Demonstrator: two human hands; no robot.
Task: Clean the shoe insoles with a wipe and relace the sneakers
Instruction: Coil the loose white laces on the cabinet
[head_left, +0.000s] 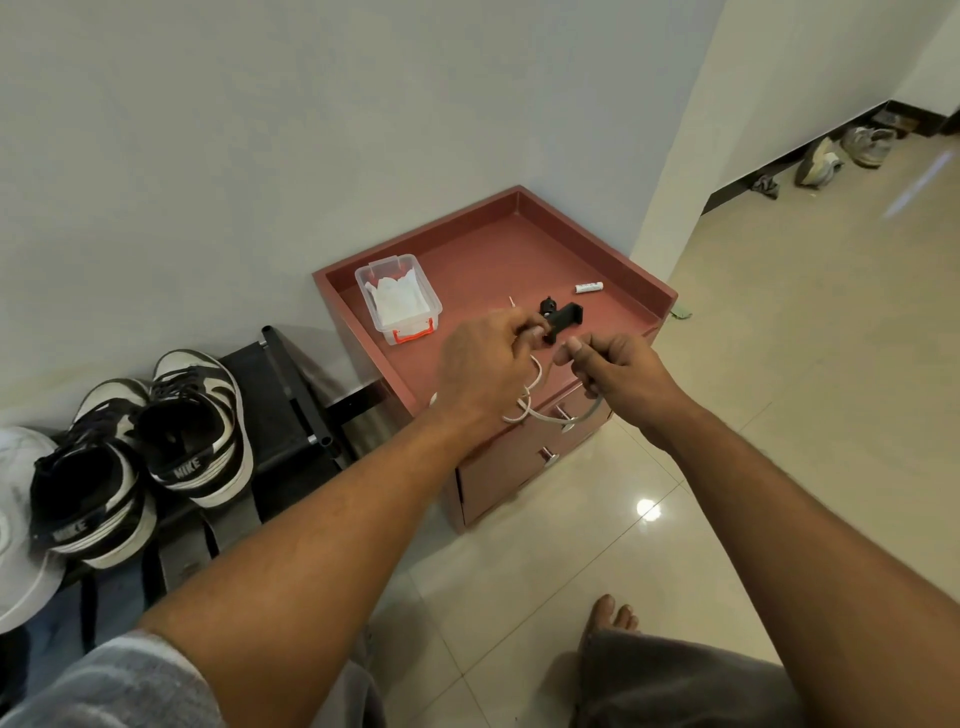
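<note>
A: Red cabinet top (511, 249) by the wall, tub of wipes (397, 299) on it. Hands?
B: Both over its front edge: left hand (483, 364) & right hand (608, 369) each pinch the white lace (527, 410), loops hanging btwn.
A: Sneakers (197, 431)?
B: On the rack (291, 395), well left of hands, heels twd person. Left hand's nearer.

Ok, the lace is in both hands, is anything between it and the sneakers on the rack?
Nothing visible blocks it. The left hand and right hand hold the lace above the cabinet; the sneakers sit on the rack to the left, open air between. The wipe box lies farther back, off that line.
</note>
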